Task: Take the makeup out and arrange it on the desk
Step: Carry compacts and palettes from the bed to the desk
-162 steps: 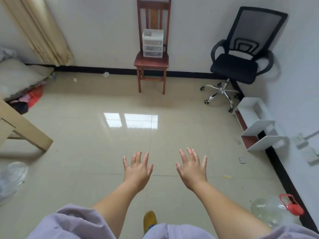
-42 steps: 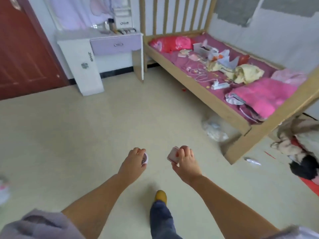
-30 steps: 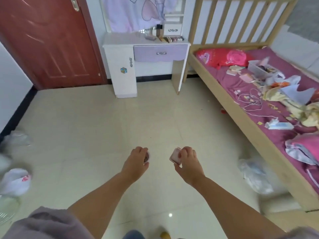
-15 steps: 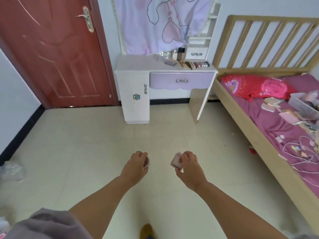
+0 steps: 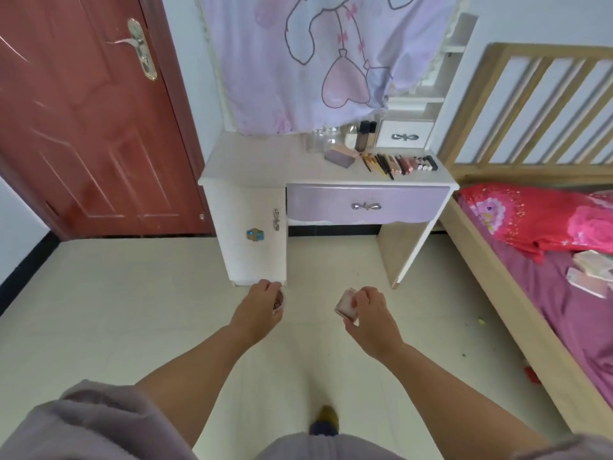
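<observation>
Head view, near to far. At the bottom edge, my lilac sleeves (image 5: 83, 423) and one foot (image 5: 326, 421) on the pale tiled floor (image 5: 116, 327). Just below centre frame, my two hands are held apart, each closed on one makeup item. My left hand (image 5: 260, 310) wraps a small round jar (image 5: 279, 301), of which only a rim and dark contents show past the fingers. My right hand (image 5: 371, 315) pinches a small pink compact (image 5: 346, 305) by its edges, tilted, flat face toward me. Both look light, rigid and smooth; I judge a fingertip grip across the sides suits them, firm enough that the glossy shells do not slip. The jar appears open at the top, so it should stay level.

Above the hands, centre frame, stands the white desk (image 5: 265, 167) with its lilac drawer (image 5: 366, 205) shut. On the right half of its top lie a row of pencils and lipsticks (image 5: 399, 164), a grey-lilac case (image 5: 339, 158) and, behind, a dark foundation bottle (image 5: 364, 136) and clear glass bottles (image 5: 318, 141). The left half of the top is bare. A cartoon-print cloth (image 5: 315, 61) hangs above; a red door (image 5: 83, 121) fills the upper left; a wooden bed frame (image 5: 530, 104) with pink bedding (image 5: 547, 224) lies at right.
</observation>
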A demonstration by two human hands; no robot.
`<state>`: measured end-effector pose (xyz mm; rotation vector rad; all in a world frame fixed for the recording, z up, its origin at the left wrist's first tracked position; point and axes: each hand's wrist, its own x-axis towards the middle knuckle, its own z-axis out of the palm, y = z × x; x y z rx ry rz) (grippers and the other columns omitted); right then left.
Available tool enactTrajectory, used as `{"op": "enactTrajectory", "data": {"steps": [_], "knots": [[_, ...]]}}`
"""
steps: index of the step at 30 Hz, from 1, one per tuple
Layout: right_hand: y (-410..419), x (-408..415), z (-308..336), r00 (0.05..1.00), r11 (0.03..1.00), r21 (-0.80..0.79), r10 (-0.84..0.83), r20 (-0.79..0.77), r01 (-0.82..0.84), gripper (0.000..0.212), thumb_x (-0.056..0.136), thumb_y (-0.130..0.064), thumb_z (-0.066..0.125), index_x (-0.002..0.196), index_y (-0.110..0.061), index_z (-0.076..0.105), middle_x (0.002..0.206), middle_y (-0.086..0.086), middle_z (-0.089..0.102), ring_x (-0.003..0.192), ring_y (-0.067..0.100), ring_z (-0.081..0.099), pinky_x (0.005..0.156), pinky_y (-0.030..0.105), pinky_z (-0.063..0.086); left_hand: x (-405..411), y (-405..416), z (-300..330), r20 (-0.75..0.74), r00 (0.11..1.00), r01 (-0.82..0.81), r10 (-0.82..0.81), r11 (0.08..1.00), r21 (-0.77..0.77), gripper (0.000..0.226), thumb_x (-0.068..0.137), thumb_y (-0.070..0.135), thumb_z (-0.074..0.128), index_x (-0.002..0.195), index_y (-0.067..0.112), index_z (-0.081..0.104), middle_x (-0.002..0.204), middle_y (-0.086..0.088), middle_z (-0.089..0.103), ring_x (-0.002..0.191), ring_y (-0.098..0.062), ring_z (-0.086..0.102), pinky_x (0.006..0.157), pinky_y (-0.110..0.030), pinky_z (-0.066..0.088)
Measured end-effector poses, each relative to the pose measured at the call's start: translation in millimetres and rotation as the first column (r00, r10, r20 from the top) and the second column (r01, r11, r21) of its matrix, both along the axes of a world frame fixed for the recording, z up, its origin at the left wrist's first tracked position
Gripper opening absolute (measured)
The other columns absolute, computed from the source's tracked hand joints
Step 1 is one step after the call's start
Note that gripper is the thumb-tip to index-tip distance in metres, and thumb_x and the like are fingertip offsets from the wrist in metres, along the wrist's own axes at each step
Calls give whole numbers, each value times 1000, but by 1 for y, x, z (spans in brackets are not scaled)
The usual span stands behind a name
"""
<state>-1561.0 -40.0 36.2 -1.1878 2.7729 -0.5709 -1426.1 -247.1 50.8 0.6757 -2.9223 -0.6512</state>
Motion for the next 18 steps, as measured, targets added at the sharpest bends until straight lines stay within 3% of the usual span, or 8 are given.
{"op": "enactTrajectory", "data": {"steps": [7, 14, 18], "knots": [[-82, -163, 14, 1000, 999, 27, 29, 6, -29, 42, 83, -23, 66, 115, 1, 52, 125, 15, 45, 112, 30, 45, 86, 29, 44, -141, -72, 6, 28, 999, -25, 25, 1000, 17, 47, 90, 23, 54, 134, 13, 42, 127, -5, 46, 114, -19, 45, 90, -20, 38], [-196, -284, -1, 998, 998, 20, 50, 46, -51, 41, 84, -24, 66, 113, 0, 51, 121, 13, 45, 109, 29, 45, 85, 28, 43, -272, -180, -12, 56, 998, 7, -7, 1000, -6, 47, 93, 27, 52, 136, 10, 40, 132, -7, 45, 119, -21, 44, 98, -25, 40], [-285, -356, -3, 998, 999, -14, 34, 54, -33, 42, 84, -26, 66, 114, 1, 51, 121, 14, 46, 109, 29, 45, 86, 33, 47, -360, -264, -16, 57, 998, 27, -26, 999, -18, 49, 92, 29, 53, 136, 11, 41, 130, -8, 45, 117, -23, 44, 96, -29, 41]]}}
